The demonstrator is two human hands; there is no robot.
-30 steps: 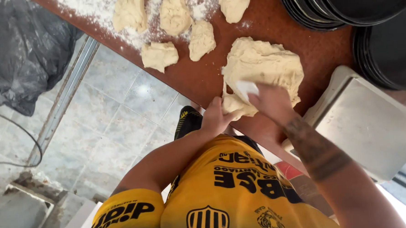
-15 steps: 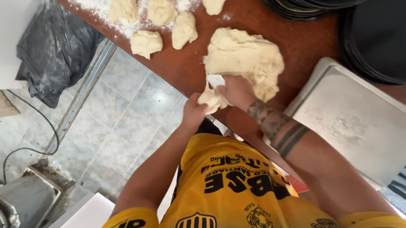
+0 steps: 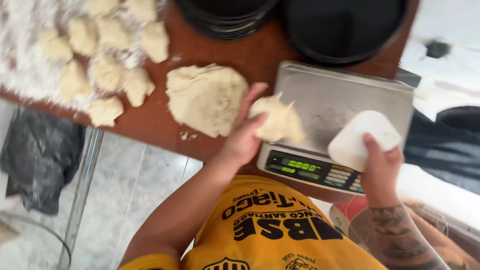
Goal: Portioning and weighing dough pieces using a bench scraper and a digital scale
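— Holding what, the left hand [image 3: 243,140]?
— A torn dough piece [image 3: 276,120], gripped at the edge of the steel scale [image 3: 335,101], beside the big dough mass [image 3: 206,98] on the brown table [image 3: 159,128].
— And the right hand [image 3: 380,166]?
— Clasping a white plastic scraper [image 3: 361,138] over the scale's front corner.

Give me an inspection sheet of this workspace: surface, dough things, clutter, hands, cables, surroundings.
Surface: brown table, floured at its far left.
Job's things: dough lump; small piece at the scale's edge; portions on flour.
Clutter: black pans stacked behind the scale.
Hands: left hand holds the small piece; right hand grips a white scraper.
Cables: a cable on the floor.
Surroundings: tiled floor, dark bag.
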